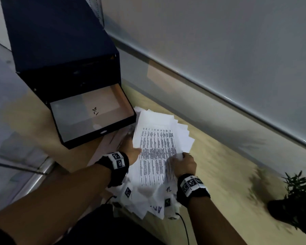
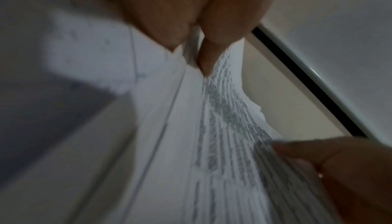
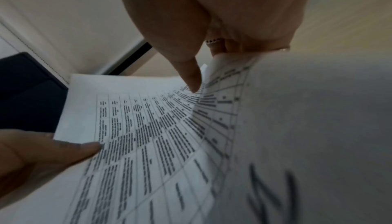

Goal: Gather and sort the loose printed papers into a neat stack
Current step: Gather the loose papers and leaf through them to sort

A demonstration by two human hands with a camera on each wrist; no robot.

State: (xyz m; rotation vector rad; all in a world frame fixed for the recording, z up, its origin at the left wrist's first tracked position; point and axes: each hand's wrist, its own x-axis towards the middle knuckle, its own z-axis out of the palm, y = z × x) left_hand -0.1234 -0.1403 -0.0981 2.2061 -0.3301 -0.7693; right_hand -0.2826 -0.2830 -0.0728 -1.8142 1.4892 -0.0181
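A fanned pile of white printed papers [image 1: 157, 149] lies on a pale wooden desk [image 1: 228, 174], its top sheet covered in columns of text. My left hand [image 1: 132, 152] holds the pile's left edge, and in the left wrist view the thumb and fingers [image 2: 203, 59] pinch several sheets [image 2: 222, 127]. My right hand [image 1: 183, 164] grips the right edge with curled fingers. In the right wrist view its thumb [image 3: 191, 78] presses on the table-printed sheet [image 3: 148, 127] while a curled-up sheet is held beneath. More loose sheets [image 1: 148, 197] spread out under my wrists.
A dark blue box [image 1: 60, 50] with an open pull-out tray [image 1: 99, 133] stands just left of the pile. A grey wall panel runs behind. A dark potted plant [image 1: 297, 200] sits at the right. A black cable [image 1: 184, 225] trails off the near desk edge.
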